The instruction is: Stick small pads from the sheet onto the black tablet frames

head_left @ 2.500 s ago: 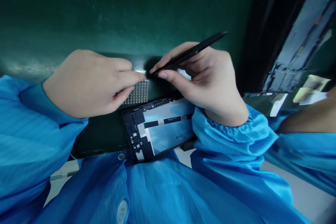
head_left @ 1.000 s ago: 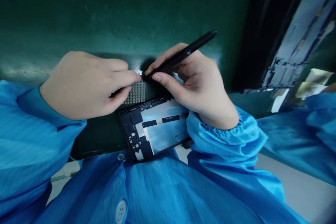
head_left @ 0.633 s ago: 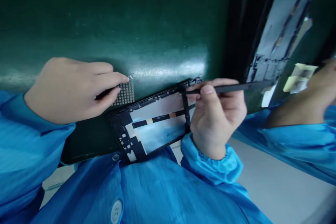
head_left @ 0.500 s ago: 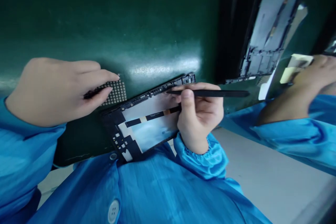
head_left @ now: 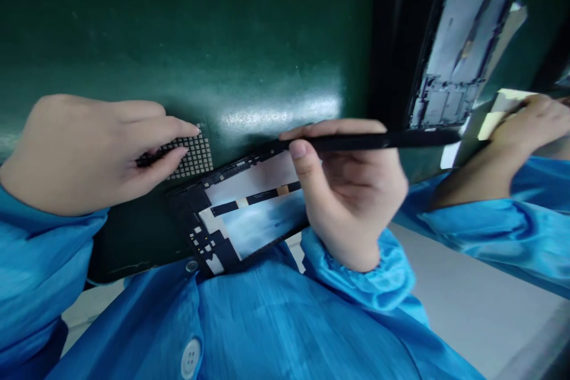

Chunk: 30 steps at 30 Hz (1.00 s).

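My left hand (head_left: 93, 154) is at the left, its curled fingers gripping a dark sheet of small square pads (head_left: 196, 154) between thumb and forefinger; part of the sheet is hidden by the hand. My right hand (head_left: 356, 190) pinches slim black tweezers (head_left: 356, 141), which point left; their tips are too dark to make out. Below the tweezers lies an opened tablet-like device frame (head_left: 253, 240), tilted, its near edge against my blue coat. It has a silvery inside, a dark flex strip (head_left: 262, 195) and black edges. My right hand covers its right end.
The green table surface (head_left: 178, 41) stretches ahead. At the upper right stands another opened device frame (head_left: 458, 41) next to a black panel (head_left: 396, 41). A co-worker's hand (head_left: 529, 124) at the right is by pale yellow pieces (head_left: 494, 124).
My right hand has lifted off the device frame and come nearer the camera, still with the tweezers. My left hand has shifted slightly left with the sheet.
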{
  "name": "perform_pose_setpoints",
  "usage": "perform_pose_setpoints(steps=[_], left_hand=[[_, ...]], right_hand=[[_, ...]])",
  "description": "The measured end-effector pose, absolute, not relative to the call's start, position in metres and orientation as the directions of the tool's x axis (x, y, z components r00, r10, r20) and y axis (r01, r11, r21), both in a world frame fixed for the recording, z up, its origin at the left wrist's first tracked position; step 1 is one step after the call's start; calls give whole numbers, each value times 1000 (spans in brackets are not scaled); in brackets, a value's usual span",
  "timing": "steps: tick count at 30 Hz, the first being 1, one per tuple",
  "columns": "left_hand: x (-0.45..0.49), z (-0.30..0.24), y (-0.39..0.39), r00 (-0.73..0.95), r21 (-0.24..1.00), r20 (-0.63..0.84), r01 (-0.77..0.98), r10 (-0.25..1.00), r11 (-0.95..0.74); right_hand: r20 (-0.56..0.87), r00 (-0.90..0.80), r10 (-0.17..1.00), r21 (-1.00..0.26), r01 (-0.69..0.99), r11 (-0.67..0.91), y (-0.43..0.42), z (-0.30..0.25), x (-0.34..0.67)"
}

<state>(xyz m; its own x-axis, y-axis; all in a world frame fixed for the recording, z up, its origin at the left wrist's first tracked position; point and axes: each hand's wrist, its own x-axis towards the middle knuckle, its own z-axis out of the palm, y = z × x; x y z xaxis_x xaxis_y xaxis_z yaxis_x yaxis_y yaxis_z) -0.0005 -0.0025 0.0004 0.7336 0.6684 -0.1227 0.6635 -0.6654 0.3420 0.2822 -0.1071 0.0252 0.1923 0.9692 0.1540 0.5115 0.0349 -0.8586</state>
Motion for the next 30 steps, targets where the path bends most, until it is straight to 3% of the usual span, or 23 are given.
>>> perform_pose_setpoints(steps=[2, 5, 7, 15, 20, 22, 25, 28, 30], left_hand=[[6, 7, -4, 709, 251, -117, 698, 695, -670], [11, 12, -5, 719, 255, -134, 690, 682, -677], [11, 11, -5, 720, 265, -144, 689, 679, -675], [10, 11, -4, 711, 269, -185, 701, 679, -661], [11, 12, -5, 703, 278, -189, 708, 686, -649], [10, 11, -5, 709, 264, -158, 701, 687, -662], [8, 8, -5, 719, 265, -117, 687, 685, -676], [6, 6, -5, 727, 262, -80, 676, 682, -689], [5, 6, -5, 726, 259, -88, 678, 682, -688]], right_hand=[[62, 24, 998, -894, 446, 45, -84, 32, 279], [0, -259, 966, -920, 378, 102, -50, 23, 274], [3, -346, 938, -919, 368, 139, -36, 13, 271], [-73, -273, 959, -934, 356, 30, -37, 9, 266], [-87, -317, 945, -941, 337, 27, -33, 10, 270], [-72, -246, 967, -963, 268, -3, -41, 10, 278], [61, 68, 996, -974, 221, 44, -70, 7, 290], [222, 398, 890, -948, 301, 102, -102, -1, 296], [288, 459, 840, -927, 355, 124, -115, -10, 295]])
